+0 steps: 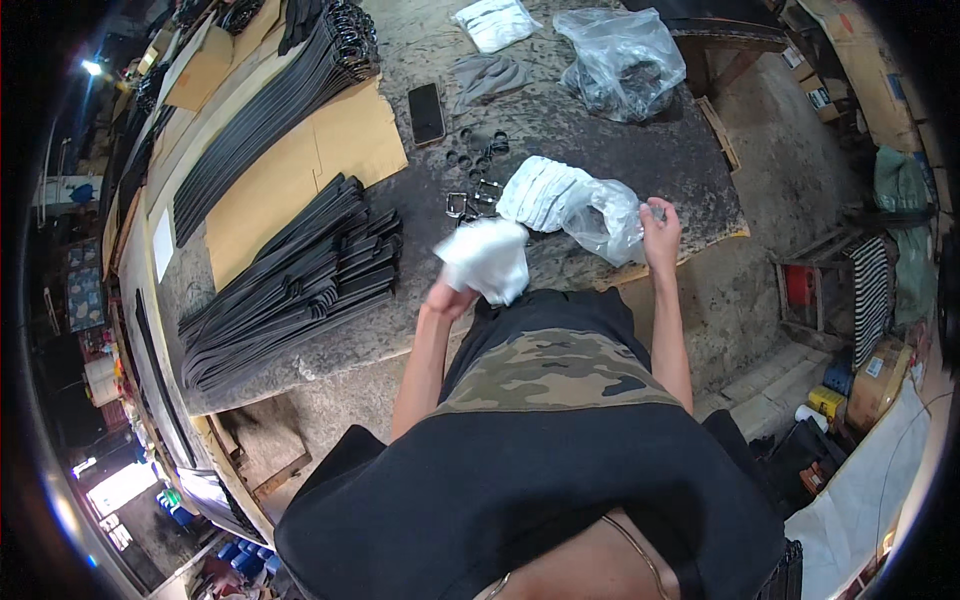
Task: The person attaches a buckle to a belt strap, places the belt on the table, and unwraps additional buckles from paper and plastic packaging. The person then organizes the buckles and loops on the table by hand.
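My left hand (pixel 450 299) is closed on a crumpled white bundle (pixel 488 262), held over the table's near edge. Motion blurs it, and I cannot tell whether it is cloth or plastic. To the right, my right hand (pixel 660 236) pinches the edge of a clear plastic bag (pixel 606 216). That bag lies against a banded-looking white stack (pixel 541 193) of thin folded pieces. Just left of the stack are metal belt buckles (pixel 457 205), and behind them several small black loops (pixel 480 152).
Black belt straps (pixel 300 285) lie piled at the left, with another row of belts (pixel 265 115) behind on a cardboard sheet (pixel 350 130). A phone (pixel 427 113), a grey cloth (pixel 488 80), a white bundle (pixel 496 23) and a filled plastic bag (pixel 625 70) occupy the table's far part.
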Motion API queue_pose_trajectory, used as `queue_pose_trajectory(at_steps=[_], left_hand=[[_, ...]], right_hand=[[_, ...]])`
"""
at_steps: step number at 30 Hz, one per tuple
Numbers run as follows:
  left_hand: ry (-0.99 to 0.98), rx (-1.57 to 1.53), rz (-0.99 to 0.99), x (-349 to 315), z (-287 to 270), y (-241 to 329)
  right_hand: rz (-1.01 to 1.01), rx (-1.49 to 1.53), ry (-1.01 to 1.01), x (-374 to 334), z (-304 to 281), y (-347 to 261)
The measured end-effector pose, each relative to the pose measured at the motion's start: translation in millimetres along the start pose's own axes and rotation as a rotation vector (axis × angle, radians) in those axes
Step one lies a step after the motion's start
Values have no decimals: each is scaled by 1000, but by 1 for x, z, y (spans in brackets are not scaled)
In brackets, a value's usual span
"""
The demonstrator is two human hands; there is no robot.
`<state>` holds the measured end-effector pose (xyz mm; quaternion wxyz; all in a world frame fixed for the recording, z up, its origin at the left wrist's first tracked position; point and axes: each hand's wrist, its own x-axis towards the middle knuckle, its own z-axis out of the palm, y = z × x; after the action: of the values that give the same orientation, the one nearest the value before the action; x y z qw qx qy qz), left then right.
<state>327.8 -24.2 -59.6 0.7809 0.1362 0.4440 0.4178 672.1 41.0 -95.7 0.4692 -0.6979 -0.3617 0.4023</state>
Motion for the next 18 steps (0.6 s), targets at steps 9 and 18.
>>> queue_pose_trajectory(at_steps=[9, 18], left_hand=[[-277, 958, 262, 19, 75, 39], [-350, 1180, 744, 168, 101, -64]], right_hand=[[-180, -41, -148, -20, 8, -25], [-147, 112, -538, -50, 14, -50]])
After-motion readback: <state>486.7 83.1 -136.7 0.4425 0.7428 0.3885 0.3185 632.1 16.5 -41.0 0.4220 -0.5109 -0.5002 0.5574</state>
